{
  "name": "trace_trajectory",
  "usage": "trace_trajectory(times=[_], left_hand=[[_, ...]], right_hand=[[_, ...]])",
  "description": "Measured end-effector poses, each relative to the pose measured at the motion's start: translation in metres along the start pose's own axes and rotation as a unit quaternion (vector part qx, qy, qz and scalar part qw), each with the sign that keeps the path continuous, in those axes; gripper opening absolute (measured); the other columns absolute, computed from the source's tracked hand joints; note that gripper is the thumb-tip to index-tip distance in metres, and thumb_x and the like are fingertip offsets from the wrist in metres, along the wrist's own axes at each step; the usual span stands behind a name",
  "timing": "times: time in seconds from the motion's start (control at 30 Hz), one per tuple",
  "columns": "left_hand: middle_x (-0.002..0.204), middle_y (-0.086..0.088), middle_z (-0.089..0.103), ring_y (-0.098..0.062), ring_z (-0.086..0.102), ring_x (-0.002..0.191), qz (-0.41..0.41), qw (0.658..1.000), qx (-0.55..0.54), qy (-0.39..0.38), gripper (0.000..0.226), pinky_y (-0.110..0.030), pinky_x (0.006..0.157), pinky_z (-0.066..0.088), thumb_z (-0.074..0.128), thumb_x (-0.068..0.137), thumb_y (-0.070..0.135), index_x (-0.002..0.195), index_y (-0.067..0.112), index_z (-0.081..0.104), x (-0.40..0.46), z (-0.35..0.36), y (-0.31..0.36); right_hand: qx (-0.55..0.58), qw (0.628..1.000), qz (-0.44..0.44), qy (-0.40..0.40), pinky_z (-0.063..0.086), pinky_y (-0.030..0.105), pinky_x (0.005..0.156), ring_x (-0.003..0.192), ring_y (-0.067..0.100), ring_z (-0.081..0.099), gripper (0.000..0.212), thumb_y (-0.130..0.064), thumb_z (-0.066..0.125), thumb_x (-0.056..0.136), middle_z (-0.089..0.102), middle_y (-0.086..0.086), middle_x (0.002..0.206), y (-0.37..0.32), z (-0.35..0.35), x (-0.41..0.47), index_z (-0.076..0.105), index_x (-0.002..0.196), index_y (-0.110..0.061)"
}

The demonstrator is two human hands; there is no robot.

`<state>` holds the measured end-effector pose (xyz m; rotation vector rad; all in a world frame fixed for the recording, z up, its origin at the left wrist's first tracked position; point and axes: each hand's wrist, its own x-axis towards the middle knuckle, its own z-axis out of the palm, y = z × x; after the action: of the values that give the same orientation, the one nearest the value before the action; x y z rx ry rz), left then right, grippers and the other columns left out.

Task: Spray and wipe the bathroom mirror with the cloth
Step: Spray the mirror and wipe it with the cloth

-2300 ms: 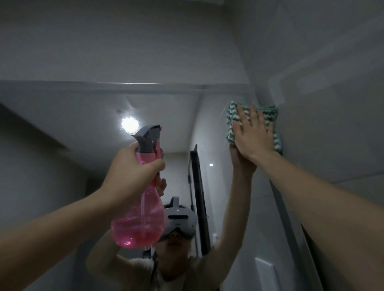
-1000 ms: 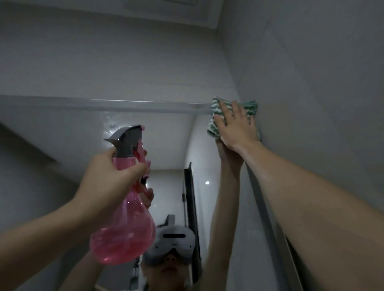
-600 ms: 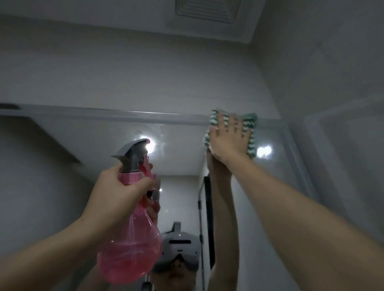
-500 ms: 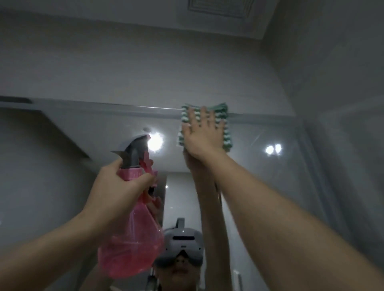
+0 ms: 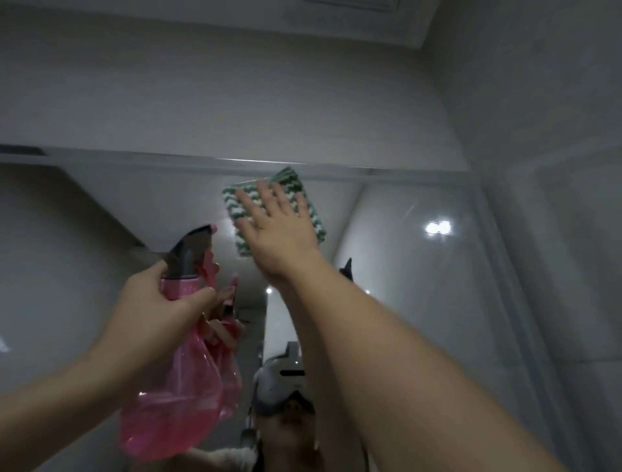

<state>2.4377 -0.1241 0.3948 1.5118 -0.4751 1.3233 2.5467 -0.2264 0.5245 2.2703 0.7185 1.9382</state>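
Observation:
The bathroom mirror [image 5: 420, 276] fills the lower part of the head view, its top edge running across the middle. My right hand [image 5: 277, 229] presses a green-and-white striped cloth [image 5: 303, 198] flat against the glass just under that top edge, fingers straight and spread. My left hand [image 5: 158, 306] grips the neck of a pink spray bottle [image 5: 178, 387] with a grey trigger head, held upright in front of the mirror's lower left. The bottle holds pink liquid.
A pale tiled wall [image 5: 235, 87] rises above the mirror, and another wall [image 5: 538, 101] meets it at the right. A ceiling vent [image 5: 356, 3] shows at the top. The mirror reflects my arms, the headset and ceiling lights.
My right hand has slid the cloth leftward along the mirror's top edge, away from the right corner, and slightly down. The bottle in my left hand stays about where it was.

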Motion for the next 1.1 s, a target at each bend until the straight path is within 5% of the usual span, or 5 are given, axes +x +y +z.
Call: trace_trajectory(times=[0.17, 0.33, 0.5, 0.8, 1.1], left_hand=[[0.038, 0.006, 0.058, -0.002, 0.052, 0.031, 0.001, 0.997, -0.050, -0.057, 0.021, -0.009, 0.029, 0.033, 0.063, 0.078, -0.006, 0.067, 0.011, 0.058, -0.027, 0.050, 0.019], [0.061, -0.013, 0.062, -0.005, 0.058, 0.038, -0.010, 0.990, -0.087, -0.113, 0.014, -0.010, 0.034, 0.039, 0.063, 0.078, -0.006, 0.078, 0.008, 0.059, -0.059, 0.094, 0.021], [0.087, -0.028, 0.066, -0.040, 0.067, 0.075, -0.043, 0.982, -0.087, -0.161, 0.018, -0.050, 0.068, 0.058, 0.064, 0.076, -0.003, 0.087, 0.012, 0.062, -0.093, 0.120, 0.016], [0.068, -0.008, 0.060, 0.000, 0.059, 0.042, -0.088, 0.978, -0.107, -0.153, 0.024, -0.008, 0.038, 0.042, 0.061, 0.079, -0.008, 0.076, 0.016, 0.056, -0.157, 0.131, 0.009], [0.084, -0.024, 0.067, -0.024, 0.067, 0.060, -0.138, 0.977, -0.055, -0.153, 0.020, -0.029, 0.056, 0.056, 0.067, 0.074, -0.002, 0.093, 0.003, 0.064, -0.184, 0.100, -0.030]], right_hand=[[-0.006, 0.994, 0.103, 0.017, -0.012, 0.044, 0.115, 0.146, 0.015, -0.008, 0.053, -0.049, 0.015, 0.101, -0.005, -0.002, 0.160, 0.106, -0.013, -0.058, 0.000, 0.150, -0.038], [0.004, 0.981, 0.195, 0.021, -0.012, 0.042, 0.115, 0.146, 0.015, -0.010, 0.053, -0.048, 0.018, 0.101, -0.007, -0.003, 0.160, 0.170, -0.018, -0.139, 0.001, 0.150, -0.038], [0.000, 0.969, 0.247, 0.022, -0.012, 0.043, 0.115, 0.146, 0.016, -0.011, 0.054, -0.048, 0.019, 0.100, -0.010, -0.003, 0.159, 0.185, -0.010, -0.216, 0.000, 0.149, -0.037], [0.003, 0.957, 0.290, 0.008, -0.011, 0.042, 0.116, 0.146, 0.017, -0.011, 0.057, -0.053, 0.010, 0.097, -0.009, -0.001, 0.159, 0.155, 0.006, -0.302, 0.002, 0.150, -0.033], [-0.009, 0.947, 0.317, -0.046, -0.015, 0.042, 0.113, 0.146, 0.021, -0.013, 0.059, -0.050, 0.014, 0.098, -0.012, 0.003, 0.159, 0.113, 0.016, -0.366, -0.005, 0.150, -0.030]])
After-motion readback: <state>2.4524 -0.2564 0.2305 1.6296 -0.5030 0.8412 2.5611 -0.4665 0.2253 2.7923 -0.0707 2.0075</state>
